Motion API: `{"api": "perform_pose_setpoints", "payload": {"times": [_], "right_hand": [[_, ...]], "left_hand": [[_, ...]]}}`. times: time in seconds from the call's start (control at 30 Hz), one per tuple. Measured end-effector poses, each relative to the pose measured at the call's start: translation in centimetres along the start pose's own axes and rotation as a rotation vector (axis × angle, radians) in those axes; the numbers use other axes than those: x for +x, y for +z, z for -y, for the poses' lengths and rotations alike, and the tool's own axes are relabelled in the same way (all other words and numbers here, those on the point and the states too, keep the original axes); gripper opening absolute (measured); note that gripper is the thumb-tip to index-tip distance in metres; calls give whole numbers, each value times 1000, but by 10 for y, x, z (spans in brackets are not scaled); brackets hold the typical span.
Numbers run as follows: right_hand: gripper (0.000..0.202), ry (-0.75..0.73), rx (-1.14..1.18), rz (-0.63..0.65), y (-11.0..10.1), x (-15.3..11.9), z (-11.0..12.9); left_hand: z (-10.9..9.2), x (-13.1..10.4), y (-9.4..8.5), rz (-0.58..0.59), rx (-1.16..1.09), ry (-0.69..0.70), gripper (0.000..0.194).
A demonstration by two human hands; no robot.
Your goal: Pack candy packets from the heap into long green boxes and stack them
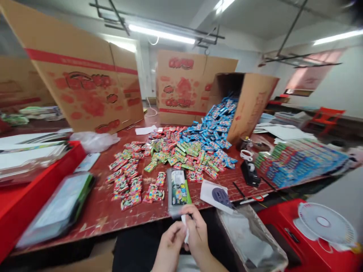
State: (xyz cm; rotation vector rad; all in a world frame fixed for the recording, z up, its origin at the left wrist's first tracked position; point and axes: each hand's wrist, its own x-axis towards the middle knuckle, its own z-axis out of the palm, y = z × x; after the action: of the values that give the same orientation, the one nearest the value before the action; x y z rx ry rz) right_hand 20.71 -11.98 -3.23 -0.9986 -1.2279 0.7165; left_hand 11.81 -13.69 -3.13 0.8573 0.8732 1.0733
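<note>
At the near table edge, my left hand (172,238) and my right hand (196,231) meet over my lap. Their fingers are closed together on a small white piece, maybe tissue or paper (185,228); its kind is not clear. Just beyond them a clear plastic pouch with a dark and green printed label (179,190) lies on the table. Red-and-green candy packets (132,185) are scattered to its left. Behind it spread green packets (181,153), and blue packets (218,121) spill from a tipped cardboard box (252,102).
Large cartons (90,87) stand at the back. A red tray (42,189) is on the left beside stacked clear bags (59,204). On the right are a black tape dispenser (250,174), stacked colourful packs (300,162), a lined bin (252,236) and a white fan (326,223).
</note>
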Motion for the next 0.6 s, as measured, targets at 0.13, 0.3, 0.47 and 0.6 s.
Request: {"api": "perform_pose_setpoints", "payload": {"times": [0.13,0.3,0.47,0.6], "right_hand": [[21,-123,62,156,0,-7,4],[16,-398,-84,295,3,-1,-2],[21,-426,-126,335,-4,12,-22],[37,-288,-288,235,-42,10,-36]], "left_hand": [[-7,3,5,-32,-279,-171,32],[0,0,6,-126,-416,-241,29],[-7,0,2,-147,-308,-227,28],[-60,-20,6,146,146,-253,19]]}}
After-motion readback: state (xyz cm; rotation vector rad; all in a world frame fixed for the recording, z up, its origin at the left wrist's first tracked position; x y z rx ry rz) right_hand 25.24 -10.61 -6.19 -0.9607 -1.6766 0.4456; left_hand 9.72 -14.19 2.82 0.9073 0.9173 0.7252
